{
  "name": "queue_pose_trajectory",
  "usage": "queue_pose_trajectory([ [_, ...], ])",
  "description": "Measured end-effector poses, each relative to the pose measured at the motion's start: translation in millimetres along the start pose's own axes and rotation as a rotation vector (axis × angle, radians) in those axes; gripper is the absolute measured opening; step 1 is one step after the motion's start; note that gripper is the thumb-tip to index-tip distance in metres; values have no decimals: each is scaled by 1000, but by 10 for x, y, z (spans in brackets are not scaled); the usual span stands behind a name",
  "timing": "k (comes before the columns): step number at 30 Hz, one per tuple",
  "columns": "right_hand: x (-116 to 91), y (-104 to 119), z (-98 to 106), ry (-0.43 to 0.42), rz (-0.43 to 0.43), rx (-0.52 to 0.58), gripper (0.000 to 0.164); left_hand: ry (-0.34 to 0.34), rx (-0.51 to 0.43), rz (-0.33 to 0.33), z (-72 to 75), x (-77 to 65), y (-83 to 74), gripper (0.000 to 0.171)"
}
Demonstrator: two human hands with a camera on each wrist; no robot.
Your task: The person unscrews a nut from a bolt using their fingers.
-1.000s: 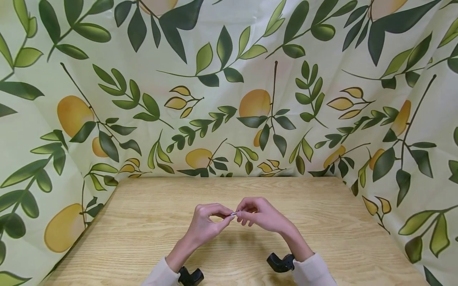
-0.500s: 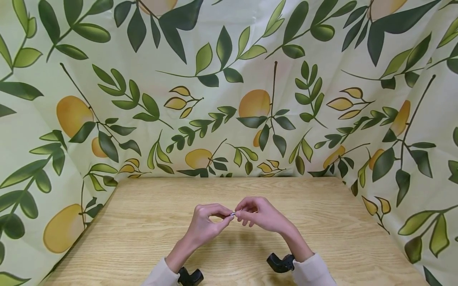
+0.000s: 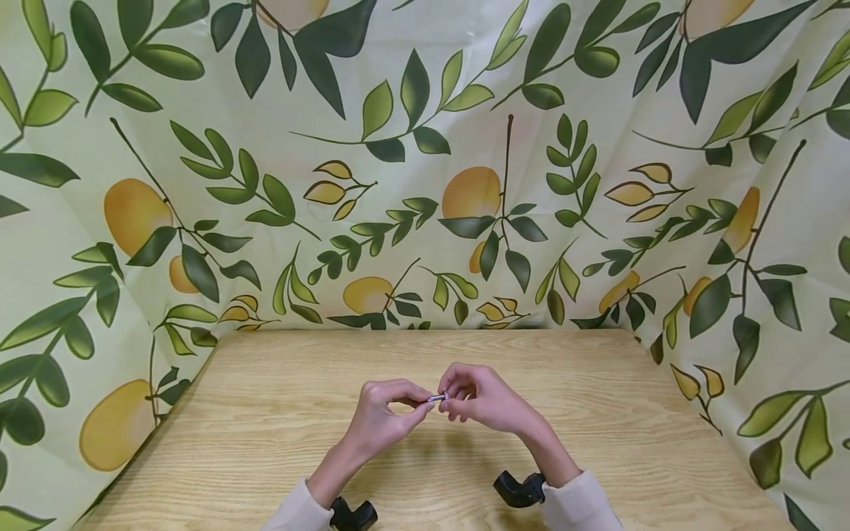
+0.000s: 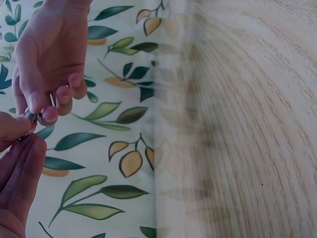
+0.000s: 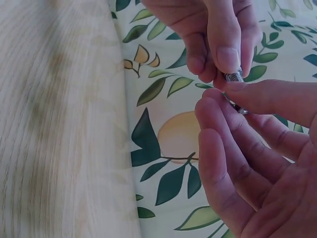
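A small silver bolt point(image 3: 437, 397) spans the short gap between the two hands, held above the table. My left hand point(image 3: 388, 414) pinches one end between thumb and fingertips. My right hand point(image 3: 488, 398) has its thumb and curled fingers at the other end. Threads show on the bolt point(image 5: 234, 76) in the right wrist view, right by the left thumb. Another bit of metal shows below the right thumb there; whether it belongs to the same piece I cannot tell. In the left wrist view fingertips cover much of the bolt point(image 4: 33, 117).
Under the hands lies a wood-grain table point(image 3: 319, 369). A cloth point(image 3: 412, 162) printed with leaves and fruit hangs behind it and at both sides. Black wrist mounts point(image 3: 520, 489) sit at both sleeves, close above the table.
My right fingertips have shifted slightly and loosened a little, so a longer stretch of the bolt shows between the hands. My left hand holds its place.
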State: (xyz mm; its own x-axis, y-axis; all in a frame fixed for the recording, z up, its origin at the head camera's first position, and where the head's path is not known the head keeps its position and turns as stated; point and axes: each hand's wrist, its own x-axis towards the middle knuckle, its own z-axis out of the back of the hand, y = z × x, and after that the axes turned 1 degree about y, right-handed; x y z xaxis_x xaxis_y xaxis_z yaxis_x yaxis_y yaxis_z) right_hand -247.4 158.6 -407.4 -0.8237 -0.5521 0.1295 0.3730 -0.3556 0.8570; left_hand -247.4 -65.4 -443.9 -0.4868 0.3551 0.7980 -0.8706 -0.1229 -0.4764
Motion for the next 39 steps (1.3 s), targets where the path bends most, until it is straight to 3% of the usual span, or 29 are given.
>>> queue_pose_trajectory([
  [5,-2,-2,10,0,-37,-6,23,-7,4,-11,4,1,-1,16],
  [12,3,-13,20,30,-41,-14,17,-8,17,-29,1,-1,11,14],
  [20,-3,3,22,-25,-4,-19,8,-3,5,-37,-13,3,20,15],
  [27,1,-13,29,-21,-29,-44,26,-1,0,11,-6,1,4,17],
  [32,-2,-5,34,8,-64,-24,20,1,4,46,-5,-10,9,15],
  [39,1,-3,26,-11,-12,-16,11,-2,-9,35,-6,-18,14,13],
])
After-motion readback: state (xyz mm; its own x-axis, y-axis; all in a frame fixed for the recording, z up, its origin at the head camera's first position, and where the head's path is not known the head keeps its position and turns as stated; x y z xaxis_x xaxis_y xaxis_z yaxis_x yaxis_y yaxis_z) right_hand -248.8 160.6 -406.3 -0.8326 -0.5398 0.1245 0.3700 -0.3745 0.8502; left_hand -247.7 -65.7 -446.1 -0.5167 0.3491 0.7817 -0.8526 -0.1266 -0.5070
